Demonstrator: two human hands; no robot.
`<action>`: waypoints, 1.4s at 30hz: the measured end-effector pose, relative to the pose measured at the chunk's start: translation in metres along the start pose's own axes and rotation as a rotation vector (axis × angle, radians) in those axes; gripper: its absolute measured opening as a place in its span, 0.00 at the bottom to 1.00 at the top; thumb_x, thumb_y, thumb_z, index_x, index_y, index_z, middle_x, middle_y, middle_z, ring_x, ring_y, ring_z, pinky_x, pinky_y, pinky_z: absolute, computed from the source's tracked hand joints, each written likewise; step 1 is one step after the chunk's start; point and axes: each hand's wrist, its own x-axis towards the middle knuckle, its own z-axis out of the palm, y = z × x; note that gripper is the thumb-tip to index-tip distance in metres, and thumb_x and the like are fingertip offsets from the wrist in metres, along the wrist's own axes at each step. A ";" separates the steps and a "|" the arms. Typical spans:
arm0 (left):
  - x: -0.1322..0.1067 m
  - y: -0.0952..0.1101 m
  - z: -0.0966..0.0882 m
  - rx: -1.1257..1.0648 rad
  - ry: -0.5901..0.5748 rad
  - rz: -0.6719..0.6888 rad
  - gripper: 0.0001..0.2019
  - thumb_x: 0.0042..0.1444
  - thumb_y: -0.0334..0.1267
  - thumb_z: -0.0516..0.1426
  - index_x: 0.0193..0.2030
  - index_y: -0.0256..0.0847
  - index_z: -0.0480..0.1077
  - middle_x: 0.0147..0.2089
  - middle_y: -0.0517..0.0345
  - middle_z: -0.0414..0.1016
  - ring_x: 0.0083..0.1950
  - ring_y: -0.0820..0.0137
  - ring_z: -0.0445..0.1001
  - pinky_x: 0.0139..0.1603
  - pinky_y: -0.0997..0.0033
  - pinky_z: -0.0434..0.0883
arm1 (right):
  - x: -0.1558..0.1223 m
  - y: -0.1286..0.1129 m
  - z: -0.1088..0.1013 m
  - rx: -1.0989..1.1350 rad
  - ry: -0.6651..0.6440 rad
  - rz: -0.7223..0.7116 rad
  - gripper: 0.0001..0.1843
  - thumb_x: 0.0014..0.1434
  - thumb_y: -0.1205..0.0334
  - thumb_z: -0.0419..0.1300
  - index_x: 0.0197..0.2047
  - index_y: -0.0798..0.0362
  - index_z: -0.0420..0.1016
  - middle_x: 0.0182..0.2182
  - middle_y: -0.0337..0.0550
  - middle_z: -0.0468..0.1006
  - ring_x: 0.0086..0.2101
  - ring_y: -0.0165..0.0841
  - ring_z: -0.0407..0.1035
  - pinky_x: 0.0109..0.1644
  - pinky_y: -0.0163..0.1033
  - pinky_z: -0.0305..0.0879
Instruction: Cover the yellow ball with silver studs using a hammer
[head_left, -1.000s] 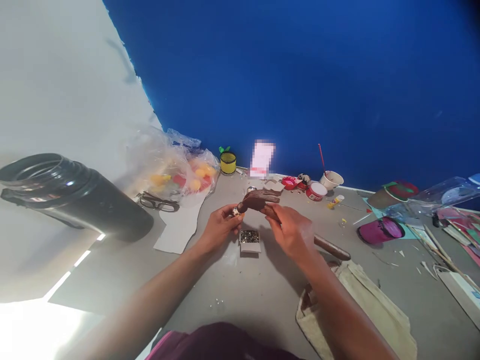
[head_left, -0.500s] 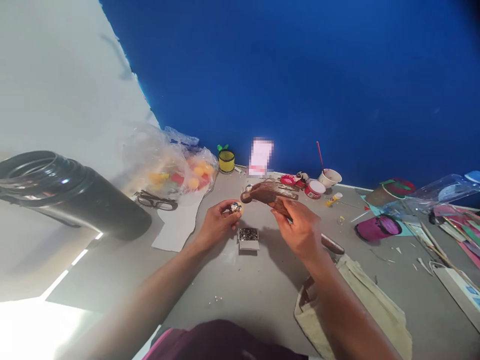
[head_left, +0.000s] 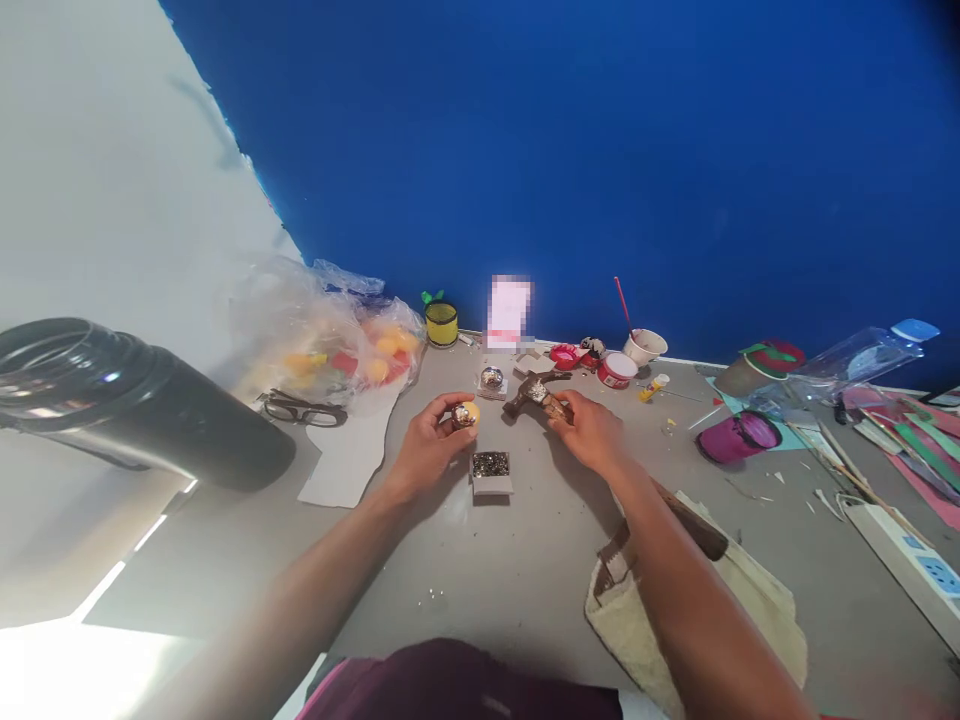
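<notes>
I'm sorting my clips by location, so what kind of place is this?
Likely a craft table: a paint pot, coloured paper strips, and a box of shiny bits between the left hand, holding a ball, and the right hand, gripping a hammer.

hammer [head_left: 534, 392] lowered, right hand [head_left: 592, 435] down

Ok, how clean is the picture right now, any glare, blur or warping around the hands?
Head view: glare washes out the bottom-left corner; the wide lens stretches the black jar at the left edge; the card by the blue wall is pixelated. The left hand on the ball and the right hand on the hammer read fairly sharp, casting soft shadows.
</notes>
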 end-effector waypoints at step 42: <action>-0.004 0.003 0.002 0.266 0.048 -0.010 0.21 0.44 0.33 0.63 0.48 0.39 0.74 0.29 0.65 0.69 0.28 0.75 0.64 0.30 0.74 0.62 | -0.038 -0.064 0.028 -0.271 -0.189 -0.679 0.09 0.68 0.69 0.56 0.37 0.55 0.76 0.35 0.49 0.78 0.41 0.42 0.63 0.39 0.44 0.51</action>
